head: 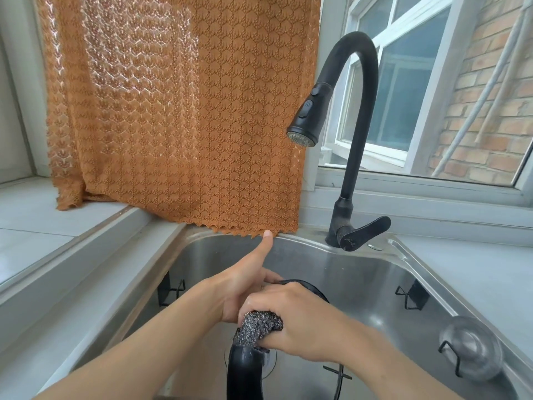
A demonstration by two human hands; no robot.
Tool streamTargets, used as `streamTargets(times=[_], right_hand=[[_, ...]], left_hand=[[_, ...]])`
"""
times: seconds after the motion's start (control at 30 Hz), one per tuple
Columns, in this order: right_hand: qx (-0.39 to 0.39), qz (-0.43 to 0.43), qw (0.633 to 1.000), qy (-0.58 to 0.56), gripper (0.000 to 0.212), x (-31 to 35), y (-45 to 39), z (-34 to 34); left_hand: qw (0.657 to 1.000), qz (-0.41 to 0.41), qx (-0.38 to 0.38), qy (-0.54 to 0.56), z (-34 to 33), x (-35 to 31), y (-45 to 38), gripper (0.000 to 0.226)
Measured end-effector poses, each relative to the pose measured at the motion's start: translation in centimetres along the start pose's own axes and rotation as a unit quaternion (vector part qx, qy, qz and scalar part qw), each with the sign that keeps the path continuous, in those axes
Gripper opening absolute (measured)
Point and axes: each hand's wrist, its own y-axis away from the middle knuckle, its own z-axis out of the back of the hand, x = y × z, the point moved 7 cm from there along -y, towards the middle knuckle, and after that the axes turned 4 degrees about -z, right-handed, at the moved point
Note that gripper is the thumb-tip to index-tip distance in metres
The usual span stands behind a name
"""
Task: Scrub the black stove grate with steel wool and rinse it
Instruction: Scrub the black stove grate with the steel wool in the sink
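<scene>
The black stove grate is held upright over the steel sink; I see its curved ring at the bottom and at the top right of my hands. My left hand grips the grate's upper part, with the index finger pointing up. My right hand is closed on a grey wad of steel wool that is pressed against the ring. Much of the grate is hidden behind both hands.
A black gooseneck faucet with a lever handle stands at the sink's back right; no water runs. An orange lace curtain hangs behind. Black wire hooks cling to the sink walls. A round metal strainer sits at the right.
</scene>
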Motion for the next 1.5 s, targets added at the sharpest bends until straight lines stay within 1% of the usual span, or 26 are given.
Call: streamTargets(times=[0.1, 0.17, 0.23, 0.33, 0.47, 0.57, 0.63, 0.73, 0.8, 0.87, 1.0, 1.03, 1.07, 1.17, 1.27, 1.4, 1.43, 1.5], right_hand=[[0.038, -0.021, 0.999, 0.010, 0.021, -0.8, 0.6, 0.5], [0.042, -0.024, 0.998, 0.029, 0.020, -1.2, 0.9, 0.8], [0.024, -0.022, 0.999, 0.029, 0.023, -1.3, 0.9, 0.8], [-0.016, -0.023, 1.000, -0.006, 0.023, -0.8, 0.4, 0.5], [-0.029, -0.015, 0.999, 0.023, 0.024, -0.1, -0.3, -0.4], [0.012, -0.034, 0.999, 0.020, 0.024, -0.7, -0.1, -0.3], [0.047, -0.039, 0.997, 0.037, 0.025, -1.0, 0.3, -0.2], [0.077, -0.059, 0.995, 0.032, 0.027, -1.7, 1.0, 0.5], [0.097, -0.083, 0.992, 0.013, 0.028, -2.5, 1.5, 1.1], [0.113, -0.117, 0.986, -0.018, 0.028, -3.4, 2.0, 2.0], [0.114, -0.181, 0.977, -0.009, 0.031, -5.9, 3.2, 3.5], [0.109, -0.194, 0.975, -0.012, 0.033, -6.3, 3.4, 3.7], [0.104, -0.204, 0.973, -0.016, 0.035, -6.7, 3.5, 3.7], [0.104, -0.230, 0.967, -0.025, 0.043, -7.1, 3.5, 3.4], [0.092, -0.243, 0.965, -0.040, 0.048, -7.4, 3.3, 3.2], [0.058, -0.235, 0.962, -0.123, 0.044, -7.3, 2.5, 2.6], [0.046, -0.237, 0.961, -0.134, 0.050, -7.2, 2.3, 2.4], [0.027, -0.246, 0.959, -0.139, 0.074, -7.8, 2.1, 1.7]], left_hand=[[1.000, 0.005, 0.007, -0.004, -0.1, 0.1, 0.1, 0.129], [1.000, 0.004, 0.009, -0.013, -0.1, 0.0, 0.2, 0.124], [1.000, 0.002, 0.005, -0.012, -0.2, -0.1, 0.4, 0.124], [1.000, -0.001, 0.011, 0.002, -0.5, -0.2, 0.6, 0.125], [1.000, 0.002, 0.019, 0.002, -0.6, -0.2, 0.9, 0.127], [1.000, 0.011, 0.017, 0.012, -0.4, -0.1, 0.8, 0.127], [0.999, 0.023, 0.021, 0.018, -0.2, 0.1, 0.7, 0.129], [0.999, 0.031, 0.001, 0.015, 0.1, 0.1, 0.8, 0.126], [0.999, 0.028, -0.021, 0.004, 0.2, 0.0, 0.8, 0.117], [0.999, 0.026, -0.042, -0.020, 0.4, 0.1, 0.9, 0.098], [0.996, -0.001, -0.041, -0.085, 0.1, 0.1, 1.3, 0.034], [0.994, -0.013, -0.043, -0.096, 0.0, 0.1, 1.3, 0.020], [0.993, -0.025, -0.049, -0.104, 0.1, 0.0, 1.2, 0.012], [0.990, -0.062, -0.076, -0.101, 0.3, -0.6, 1.0, 0.009], [0.989, -0.082, -0.099, -0.074, 0.6, -1.1, 1.1, 0.009], [0.984, -0.116, -0.126, -0.046, 1.0, -1.8, 1.1, 0.010], [0.982, -0.122, -0.135, -0.044, 1.2, -1.9, 1.2, 0.008], [0.980, -0.134, -0.145, -0.017, 1.3, -2.1, 1.3, 0.004]])
